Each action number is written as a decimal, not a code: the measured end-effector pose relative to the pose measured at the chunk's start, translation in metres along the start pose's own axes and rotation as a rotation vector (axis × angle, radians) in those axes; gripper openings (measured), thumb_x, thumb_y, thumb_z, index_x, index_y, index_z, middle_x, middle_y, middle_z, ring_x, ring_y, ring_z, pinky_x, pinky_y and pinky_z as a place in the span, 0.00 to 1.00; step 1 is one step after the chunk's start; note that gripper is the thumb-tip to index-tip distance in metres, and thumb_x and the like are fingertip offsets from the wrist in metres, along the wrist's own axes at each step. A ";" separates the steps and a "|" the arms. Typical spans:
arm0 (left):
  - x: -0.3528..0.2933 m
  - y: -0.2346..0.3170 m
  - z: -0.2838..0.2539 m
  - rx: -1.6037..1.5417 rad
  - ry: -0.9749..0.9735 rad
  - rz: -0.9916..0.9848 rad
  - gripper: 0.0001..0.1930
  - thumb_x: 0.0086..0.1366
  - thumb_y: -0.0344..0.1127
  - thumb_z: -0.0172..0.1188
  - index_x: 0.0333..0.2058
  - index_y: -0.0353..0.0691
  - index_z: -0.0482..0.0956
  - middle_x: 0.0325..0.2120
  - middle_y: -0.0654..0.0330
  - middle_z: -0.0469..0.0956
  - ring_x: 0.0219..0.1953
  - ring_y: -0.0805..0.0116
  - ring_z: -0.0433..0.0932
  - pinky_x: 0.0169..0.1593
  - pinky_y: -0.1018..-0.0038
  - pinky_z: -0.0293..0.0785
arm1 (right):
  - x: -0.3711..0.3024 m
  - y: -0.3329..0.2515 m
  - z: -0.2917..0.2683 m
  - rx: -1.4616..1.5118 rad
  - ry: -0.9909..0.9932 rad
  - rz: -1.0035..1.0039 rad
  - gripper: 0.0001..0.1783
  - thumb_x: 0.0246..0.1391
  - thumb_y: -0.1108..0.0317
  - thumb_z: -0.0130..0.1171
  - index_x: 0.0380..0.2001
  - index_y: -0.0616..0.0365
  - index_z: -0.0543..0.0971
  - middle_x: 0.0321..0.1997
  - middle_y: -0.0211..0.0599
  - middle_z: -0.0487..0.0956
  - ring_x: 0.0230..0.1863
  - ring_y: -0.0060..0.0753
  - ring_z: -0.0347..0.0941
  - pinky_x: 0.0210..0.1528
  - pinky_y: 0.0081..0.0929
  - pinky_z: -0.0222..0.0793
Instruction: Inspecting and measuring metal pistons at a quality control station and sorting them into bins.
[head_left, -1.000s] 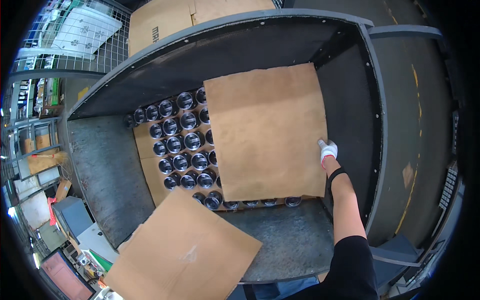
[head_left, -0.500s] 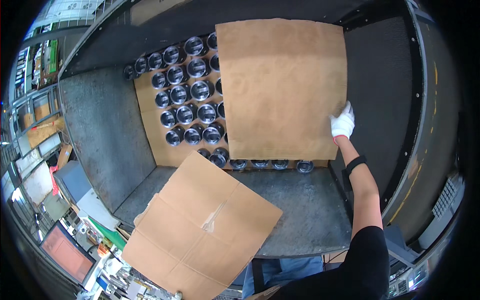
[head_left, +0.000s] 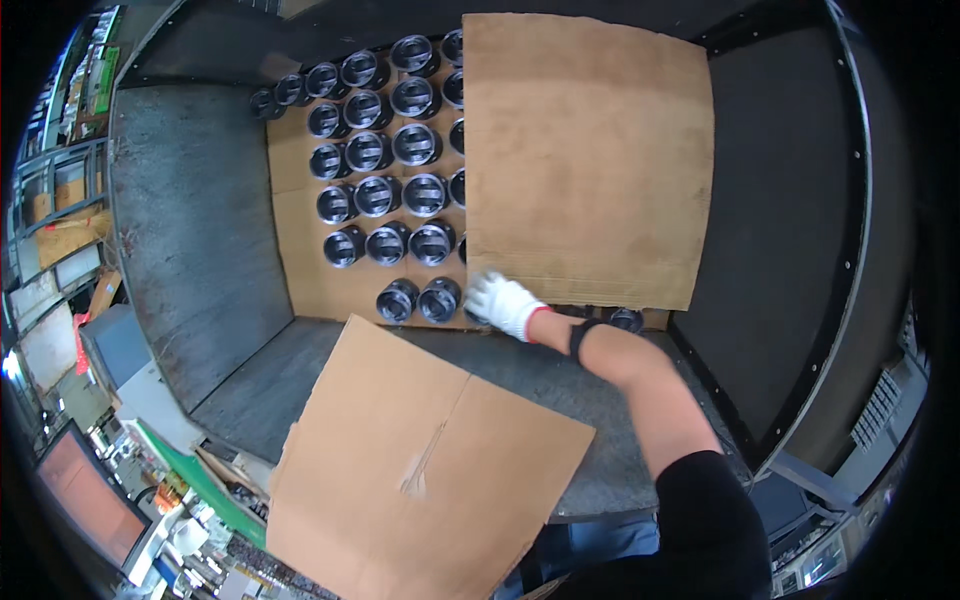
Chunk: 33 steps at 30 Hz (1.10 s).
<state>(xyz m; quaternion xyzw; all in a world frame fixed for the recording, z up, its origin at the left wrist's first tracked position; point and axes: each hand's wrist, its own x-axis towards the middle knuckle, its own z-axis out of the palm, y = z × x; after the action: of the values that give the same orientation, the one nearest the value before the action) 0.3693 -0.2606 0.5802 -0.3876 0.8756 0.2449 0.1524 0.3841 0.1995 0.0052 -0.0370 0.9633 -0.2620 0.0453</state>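
In a white knitted glove, my right hand [head_left: 503, 303] is at the near left corner of a flat brown cardboard sheet [head_left: 590, 160], and its fingers are partly blurred there. That sheet lies over the right part of rows of dark, shiny, cup-shaped metal parts [head_left: 417, 144] that look like pistons. Several of them stand uncovered to the left, on another cardboard layer [head_left: 300, 255]. A second loose cardboard sheet [head_left: 420, 440], creased and with a strip of torn tape, slants across the near side. My left hand is not in view.
A deep bin with dark grey walls surrounds the parts; its left wall [head_left: 200, 220] is scuffed and its right wall [head_left: 800, 230] is black. Outside at lower left are a monitor [head_left: 90, 490] and a cluttered bench. A keyboard [head_left: 877, 410] is at the far right.
My right hand has left the right edge of the flat sheet and moved across to its near left corner. The view has shifted slightly, and the near sheet has shifted a little.
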 end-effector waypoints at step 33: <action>0.030 0.142 0.245 -0.305 -0.723 0.438 0.31 0.59 0.27 0.64 0.61 0.33 0.65 0.54 0.55 0.74 0.53 0.62 0.75 0.57 0.62 0.71 | -0.206 0.031 -0.247 1.763 0.166 1.057 0.36 0.50 0.70 0.68 0.63 0.62 0.68 0.57 0.36 0.78 0.55 0.30 0.76 0.59 0.29 0.71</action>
<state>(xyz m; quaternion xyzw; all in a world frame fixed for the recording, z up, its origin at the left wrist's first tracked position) 0.2611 -0.0625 0.4063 -0.1006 0.7813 0.5172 0.3345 0.5607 0.3694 0.2154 0.4558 0.3225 -0.8237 0.0990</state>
